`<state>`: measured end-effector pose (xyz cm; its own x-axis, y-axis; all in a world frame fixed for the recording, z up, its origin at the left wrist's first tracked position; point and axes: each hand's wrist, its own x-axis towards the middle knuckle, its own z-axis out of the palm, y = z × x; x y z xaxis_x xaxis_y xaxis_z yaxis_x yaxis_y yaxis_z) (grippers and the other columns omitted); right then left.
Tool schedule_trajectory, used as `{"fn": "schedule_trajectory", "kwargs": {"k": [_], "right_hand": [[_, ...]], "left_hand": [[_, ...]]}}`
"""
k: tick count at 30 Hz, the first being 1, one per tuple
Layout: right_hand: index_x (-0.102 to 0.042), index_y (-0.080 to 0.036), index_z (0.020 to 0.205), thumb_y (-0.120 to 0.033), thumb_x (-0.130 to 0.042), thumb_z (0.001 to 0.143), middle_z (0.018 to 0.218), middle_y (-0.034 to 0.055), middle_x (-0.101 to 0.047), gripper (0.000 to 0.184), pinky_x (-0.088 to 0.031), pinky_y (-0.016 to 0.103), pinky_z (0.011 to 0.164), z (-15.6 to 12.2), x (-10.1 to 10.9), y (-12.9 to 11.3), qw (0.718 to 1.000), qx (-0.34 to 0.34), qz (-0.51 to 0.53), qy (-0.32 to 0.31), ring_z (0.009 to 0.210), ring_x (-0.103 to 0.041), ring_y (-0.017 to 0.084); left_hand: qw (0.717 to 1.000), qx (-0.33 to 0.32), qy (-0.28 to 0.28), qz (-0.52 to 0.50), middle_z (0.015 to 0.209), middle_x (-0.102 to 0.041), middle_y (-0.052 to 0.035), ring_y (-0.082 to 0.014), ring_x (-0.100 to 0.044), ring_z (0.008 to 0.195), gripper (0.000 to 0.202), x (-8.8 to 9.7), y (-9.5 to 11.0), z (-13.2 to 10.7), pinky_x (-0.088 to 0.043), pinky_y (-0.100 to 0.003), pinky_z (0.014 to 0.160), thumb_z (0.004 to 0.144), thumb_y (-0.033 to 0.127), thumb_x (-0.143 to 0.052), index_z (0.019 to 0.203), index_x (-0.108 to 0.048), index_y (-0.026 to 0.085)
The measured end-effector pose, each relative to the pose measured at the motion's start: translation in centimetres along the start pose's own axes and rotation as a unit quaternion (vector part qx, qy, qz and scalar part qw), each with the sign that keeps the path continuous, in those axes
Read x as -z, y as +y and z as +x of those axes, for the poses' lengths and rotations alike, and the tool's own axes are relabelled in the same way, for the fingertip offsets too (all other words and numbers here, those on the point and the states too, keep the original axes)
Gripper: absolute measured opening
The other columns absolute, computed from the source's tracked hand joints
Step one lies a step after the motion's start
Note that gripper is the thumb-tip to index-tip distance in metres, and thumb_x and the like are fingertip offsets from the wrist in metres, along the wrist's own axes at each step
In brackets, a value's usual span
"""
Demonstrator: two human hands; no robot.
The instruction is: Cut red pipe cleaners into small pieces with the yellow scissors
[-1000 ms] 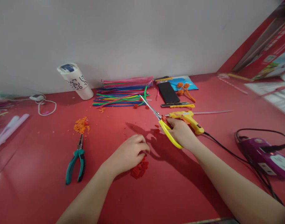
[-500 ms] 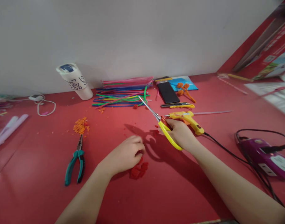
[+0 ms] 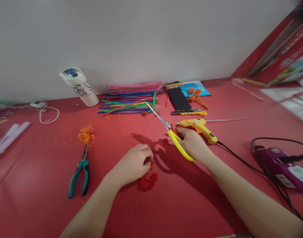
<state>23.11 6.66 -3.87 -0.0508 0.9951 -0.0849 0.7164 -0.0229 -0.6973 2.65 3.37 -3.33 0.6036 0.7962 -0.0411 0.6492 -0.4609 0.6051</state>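
We look from our head-worn camera, forward and down across the red table (image 3: 42,205) to the white wall (image 3: 141,33) on the far side; left hand (image 3: 134,163) and right hand (image 3: 192,142) lie near, mid-frame.

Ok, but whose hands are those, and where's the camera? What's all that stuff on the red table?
They are one person's two bare hands. The camera sits on that person's head, looking down, so you see what they see. The right hand holds yellow-handled scissors, blades pointing away. The left hand curls its fingers into a small pile of red bits on the red table. Nearby lie a yellow glue gun, teal-handled pliers, orange crumbs, a bundle of colourful sticks and a dark phone.
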Motion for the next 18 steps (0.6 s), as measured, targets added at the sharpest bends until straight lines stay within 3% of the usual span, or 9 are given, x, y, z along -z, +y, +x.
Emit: {"fn": "schedule_trajectory", "kwargs": {"k": [6, 10, 14, 18], "right_hand": [[-0.045, -0.018, 0.061, -0.033, -0.054, 0.063, 0.053, -0.005, -0.037, 0.018, -0.025, 0.021, 0.046, -0.5, -0.3, -0.5, 0.999, 0.012, 0.027, -0.024, 0.051, -0.033, 0.009], [-0.047, -0.017, 0.064, -0.03, -0.052, 0.063, 0.053, -0.0056, -0.04, 0.013, -0.027, 0.02, 0.044, -1.2, -0.8, -1.4, 0.991, -0.009, 0.099, -0.091, 0.047, -0.035, 0.008], [-0.047, -0.018, 0.067, -0.03, -0.051, 0.065, 0.045, -0.0084, -0.038, 0.013, -0.026, 0.02, 0.04, -2.1, -1.6, -2.4, 0.963, -0.028, 0.197, -0.182, 0.037, -0.034, 0.006], [-0.047, -0.018, 0.068, -0.027, -0.049, 0.067, 0.04, -0.0103, -0.035, 0.009, -0.024, 0.019, 0.038, -2.7, -2.0, -3.1, 0.952, -0.033, 0.242, -0.187, 0.034, -0.033, 0.005]], "left_hand": [[0.984, 0.078, 0.017, -0.157, 0.069, -0.053, 0.0015, -0.0115, -0.048, 0.063, 0.018, 0.0, -0.1, 0.0, -0.035, -0.023, 0.058, 0.065, 0.005, -0.043, 0.071, -0.053, 0.019], [0.941, 0.126, 0.05, -0.311, 0.067, -0.051, 0.0027, -0.0101, -0.048, 0.062, 0.008, 0.2, 0.0, 0.3, -0.037, -0.023, 0.059, 0.068, 0.013, -0.051, 0.074, -0.051, 0.018], [0.888, 0.166, 0.09, -0.418, 0.067, -0.053, 0.0021, -0.0097, -0.051, 0.063, 0.013, 0.1, 0.3, 0.8, -0.04, -0.023, 0.063, 0.062, 0.014, -0.061, 0.071, -0.051, 0.016], [0.856, 0.172, 0.11, -0.474, 0.071, -0.058, -0.0008, -0.0115, -0.054, 0.067, 0.016, -0.3, 0.7, 0.9, -0.041, -0.025, 0.066, 0.059, 0.014, -0.064, 0.073, -0.055, 0.014]]}}
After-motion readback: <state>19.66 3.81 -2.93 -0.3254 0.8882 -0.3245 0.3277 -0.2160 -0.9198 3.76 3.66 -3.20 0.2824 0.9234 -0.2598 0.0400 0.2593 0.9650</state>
